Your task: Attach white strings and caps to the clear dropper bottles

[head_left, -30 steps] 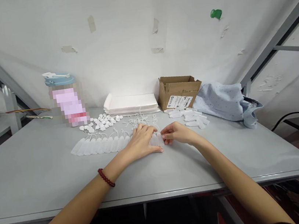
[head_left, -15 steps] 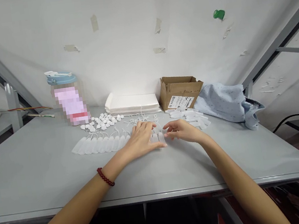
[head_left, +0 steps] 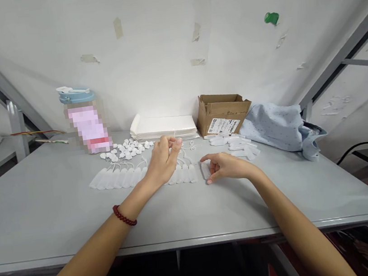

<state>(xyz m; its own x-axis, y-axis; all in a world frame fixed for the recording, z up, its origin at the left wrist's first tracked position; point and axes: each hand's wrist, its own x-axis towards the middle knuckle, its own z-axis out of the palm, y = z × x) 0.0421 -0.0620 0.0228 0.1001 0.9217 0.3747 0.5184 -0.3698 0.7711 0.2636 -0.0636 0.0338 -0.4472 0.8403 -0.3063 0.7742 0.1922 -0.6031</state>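
Fingers of the person's right hand are parted, the thumb and forefinger standing at the 2 ends of a clear piece; whether they grip it cannot be told. Both forearms reach in from the lower corners, the right wrist bent so that the hand points leftward across the table. The left hand is curled above the table, angled forward, with its thumb and forefinger tips close together; whether a cord is pinched between them cannot be made out. A dark red beaded bracelet circles the left wrist.

The clear piece lies on the palm side of the right fingers, slightly tilted, just beside but apart from the right end of a row of translucent tags. The row runs leftward under the left hand, with white cords trailing from the tags' upper ends.

The left hand and wrist hide the middle of the row, so its full count cannot be read. The right hand's remaining fingers are tucked back and partly covered. Behind the left hand, white lumps are too small to identify. A pink item is blurred into blocks, and both forearms are cut off at the lower edge.
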